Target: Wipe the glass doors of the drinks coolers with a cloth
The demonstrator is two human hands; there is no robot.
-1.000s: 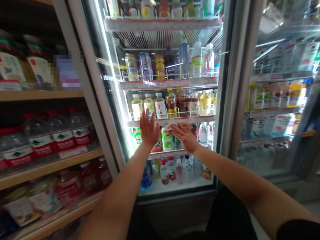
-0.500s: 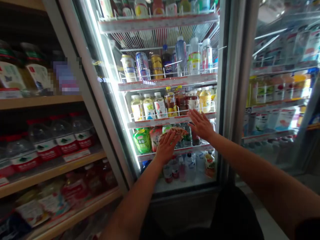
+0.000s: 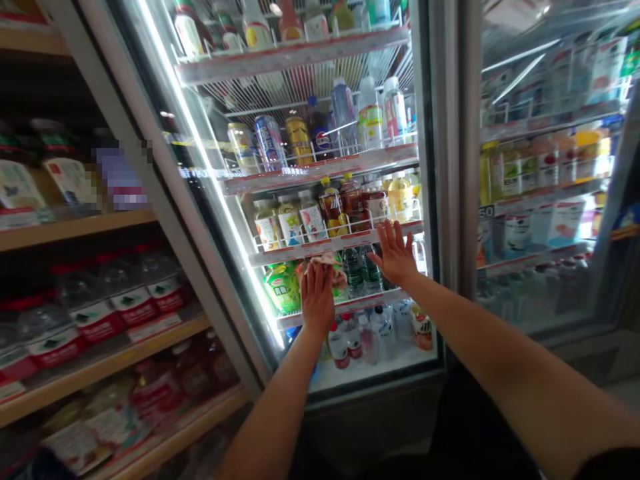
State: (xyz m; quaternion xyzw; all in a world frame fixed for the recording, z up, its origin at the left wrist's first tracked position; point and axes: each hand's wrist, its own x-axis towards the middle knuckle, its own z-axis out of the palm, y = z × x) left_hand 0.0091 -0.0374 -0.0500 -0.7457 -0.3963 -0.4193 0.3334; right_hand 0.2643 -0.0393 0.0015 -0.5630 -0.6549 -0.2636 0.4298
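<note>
Through the glass door (image 3: 350,373) of a lit drinks fridge I see rows of bottles and cans. My left hand (image 3: 318,297) presses a crumpled pinkish cloth (image 3: 338,272) against the glass, with its fingers laid over it. Behind that spot are green bottles (image 3: 284,288) on a lower shelf. To the right, my right hand (image 3: 396,257) has its fingers spread and appears to rest flat on the glass, with nothing in it. Its palm is turned away from me.
Wooden shelves (image 3: 170,330) with red-labelled bottles (image 3: 93,303) stand on the left. A metal door frame (image 3: 455,167) runs up the right side, beyond which is another glass-fronted fridge with drinks (image 3: 520,167). My dark-clothed legs show at the bottom.
My left hand and the cloth have moved left and slightly down across the glass. My right hand stays near the same spot, its fingers more spread. The view has tilted slightly.
</note>
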